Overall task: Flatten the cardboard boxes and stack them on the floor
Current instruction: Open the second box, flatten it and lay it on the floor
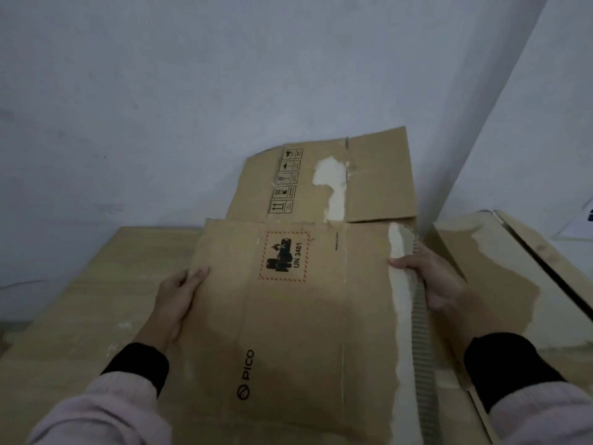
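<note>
**Flattened carton held at both side edges**

A flattened brown cardboard box (298, 316) printed with "PICO" and a red-bordered "UN 3481" battery label fills the near centre of the view, held flat and facing up. Its far flap (337, 184), bearing a column of handling symbols and a pale torn patch where the surface paper is ripped off, tilts upward toward the white wall (160, 91). A long pale torn strip runs down the box's right side, beside an exposed corrugated edge.

The left hand (179, 300) grasps the box's left edge, thumb on top and fingers under the board. The right hand (430, 281) grips the right edge at the torn strip, thumb pressed on the top face. Both arms wear pale pink sleeves (106, 409) with black cuffs.

Beneath and around the box lie other flat tan cardboard sheets (80, 284), spreading left and right. On the right, more cardboard (500, 284) with pale torn patches lies against the corner where a second white wall meets the first.
</note>
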